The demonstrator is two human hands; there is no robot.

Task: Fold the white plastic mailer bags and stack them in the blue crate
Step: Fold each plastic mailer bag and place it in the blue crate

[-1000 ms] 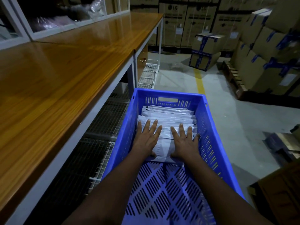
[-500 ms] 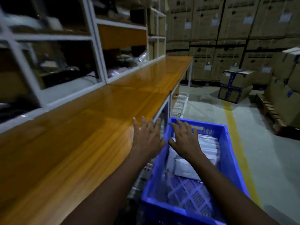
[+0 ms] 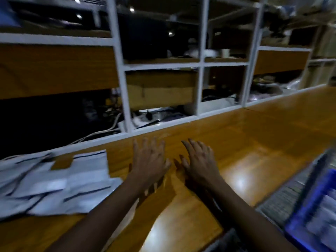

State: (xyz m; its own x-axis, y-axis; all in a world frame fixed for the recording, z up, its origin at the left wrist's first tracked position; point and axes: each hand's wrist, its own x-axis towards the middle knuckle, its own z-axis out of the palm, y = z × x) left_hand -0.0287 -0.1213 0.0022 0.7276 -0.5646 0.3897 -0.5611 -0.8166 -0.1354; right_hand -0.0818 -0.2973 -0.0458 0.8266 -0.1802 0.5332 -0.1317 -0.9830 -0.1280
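A loose pile of white plastic mailer bags point(image 3: 52, 180) with dark stripes lies flat on the wooden worktop point(image 3: 245, 148) at the left. My left hand point(image 3: 150, 160) hovers over the worktop just right of the pile, fingers spread, holding nothing. My right hand point(image 3: 199, 160) is beside it, also spread and empty. The blue crate point(image 3: 307, 210) shows blurred at the lower right edge, below the worktop, with white folded bags inside. The whole view is motion-blurred.
White-framed shelving point(image 3: 200, 66) stands along the back of the worktop, with a cardboard box point(image 3: 160, 91), cables and dark clutter in its bays. A wire rack point(image 3: 283, 195) sits under the worktop beside the crate.
Both hands left the bags in the crate and swung up and left over the worktop. The view turned left, bringing the unfolded pile into sight and pushing the crate to the right edge.
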